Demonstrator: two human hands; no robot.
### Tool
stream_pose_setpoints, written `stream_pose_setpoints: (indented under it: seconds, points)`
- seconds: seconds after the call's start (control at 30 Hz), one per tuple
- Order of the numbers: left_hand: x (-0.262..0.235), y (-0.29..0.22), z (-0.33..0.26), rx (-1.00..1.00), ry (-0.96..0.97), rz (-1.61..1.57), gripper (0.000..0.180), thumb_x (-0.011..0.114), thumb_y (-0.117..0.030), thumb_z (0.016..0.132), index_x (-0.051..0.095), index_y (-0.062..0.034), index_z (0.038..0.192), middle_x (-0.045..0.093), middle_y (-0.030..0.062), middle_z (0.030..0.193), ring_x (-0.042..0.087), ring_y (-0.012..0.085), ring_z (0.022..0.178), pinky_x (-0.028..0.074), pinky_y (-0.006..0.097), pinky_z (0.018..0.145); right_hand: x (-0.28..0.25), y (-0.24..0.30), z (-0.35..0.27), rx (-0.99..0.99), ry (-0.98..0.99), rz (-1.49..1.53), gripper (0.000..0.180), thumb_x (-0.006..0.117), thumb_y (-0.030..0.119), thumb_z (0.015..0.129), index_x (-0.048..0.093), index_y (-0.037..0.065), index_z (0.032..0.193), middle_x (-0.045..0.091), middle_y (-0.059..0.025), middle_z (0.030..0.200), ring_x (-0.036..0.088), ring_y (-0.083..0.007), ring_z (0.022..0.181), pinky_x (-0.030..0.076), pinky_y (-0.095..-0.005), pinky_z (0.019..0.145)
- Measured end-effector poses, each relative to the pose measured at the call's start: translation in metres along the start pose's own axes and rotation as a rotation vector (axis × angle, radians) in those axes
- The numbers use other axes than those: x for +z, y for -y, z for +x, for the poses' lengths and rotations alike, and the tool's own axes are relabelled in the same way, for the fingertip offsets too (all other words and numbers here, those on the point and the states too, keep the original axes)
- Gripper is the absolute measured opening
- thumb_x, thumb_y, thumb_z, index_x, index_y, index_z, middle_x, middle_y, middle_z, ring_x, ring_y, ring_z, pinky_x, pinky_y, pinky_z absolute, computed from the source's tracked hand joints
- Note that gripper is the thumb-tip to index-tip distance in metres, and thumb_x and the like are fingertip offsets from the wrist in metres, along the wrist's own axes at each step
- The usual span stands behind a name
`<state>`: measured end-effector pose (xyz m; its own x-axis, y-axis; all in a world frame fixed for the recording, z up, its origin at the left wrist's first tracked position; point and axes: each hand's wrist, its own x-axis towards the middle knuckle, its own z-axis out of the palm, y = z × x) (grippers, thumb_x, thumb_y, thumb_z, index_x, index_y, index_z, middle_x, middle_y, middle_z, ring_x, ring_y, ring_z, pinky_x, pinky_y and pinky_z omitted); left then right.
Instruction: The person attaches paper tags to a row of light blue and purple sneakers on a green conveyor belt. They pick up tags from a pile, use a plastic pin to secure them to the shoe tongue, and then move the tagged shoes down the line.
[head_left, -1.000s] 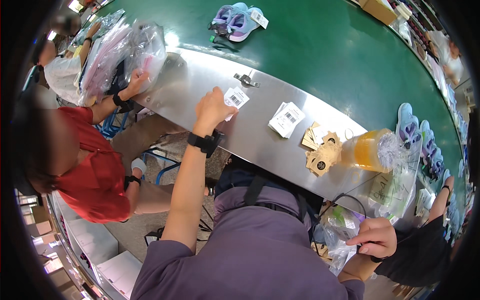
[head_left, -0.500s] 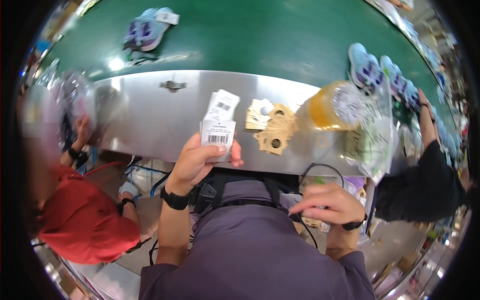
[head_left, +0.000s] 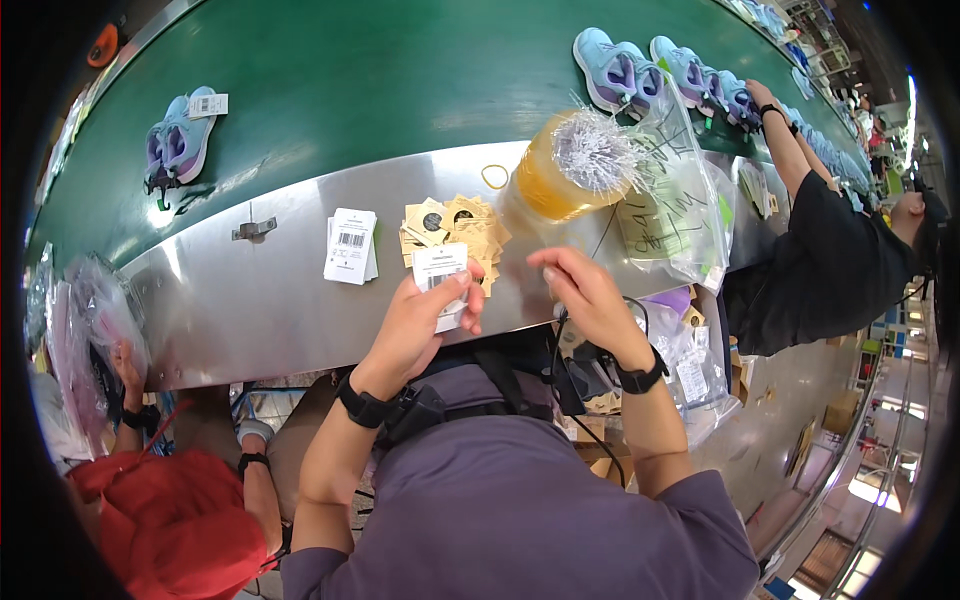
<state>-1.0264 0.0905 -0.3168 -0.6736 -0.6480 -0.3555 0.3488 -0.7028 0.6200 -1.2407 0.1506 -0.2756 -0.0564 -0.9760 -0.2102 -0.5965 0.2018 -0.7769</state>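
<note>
A green conveyor belt (head_left: 380, 90) runs behind a steel ledge (head_left: 250, 300).

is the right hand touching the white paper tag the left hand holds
Apart. The head view shows bare steel counter between the right hand and the white paper tag, which only the left hand grips.

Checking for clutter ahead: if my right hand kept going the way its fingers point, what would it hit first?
Probably the pile of brown card tags on the steel ledge, since the right hand points up and left; depth is unclear.
</note>
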Motion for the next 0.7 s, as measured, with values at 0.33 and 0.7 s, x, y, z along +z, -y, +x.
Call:
stream_pose_setpoints:
  seconds: [0.33,0.7]
  points:
    - [-0.004,0.02,0.019,-0.015,-0.03,0.055,0.021,0.051,-0.015,0.096,0.053,-0.0016,0.112,0.064,0.0126,0.088,0.059,0.016,0.069,0.053,0.032,0.068,-0.015,0.002,-0.002,-0.175,-0.3,-0.048,0.019,0.061,0.01,0.087,0.066,0.005,0.106,0.061,-0.0135,0.113,0.066,-0.0246,0.081,0.053,-0.0353,0.07]
    - [-0.007,0.006,0.011,-0.144,0.143,-0.065,0.026,0.052,-0.015,0.095,0.053,0.0009,0.116,0.065,0.0145,0.088,0.063,0.0191,0.071,0.053,0.033,0.069,-0.024,-0.08,0.021,-0.048,-0.273,-0.435,0.009,0.064,0.01,0.081,0.068,0.003,0.086,0.062,-0.014,0.079,0.063,-0.0323,0.072,0.05,-0.0383,0.066]
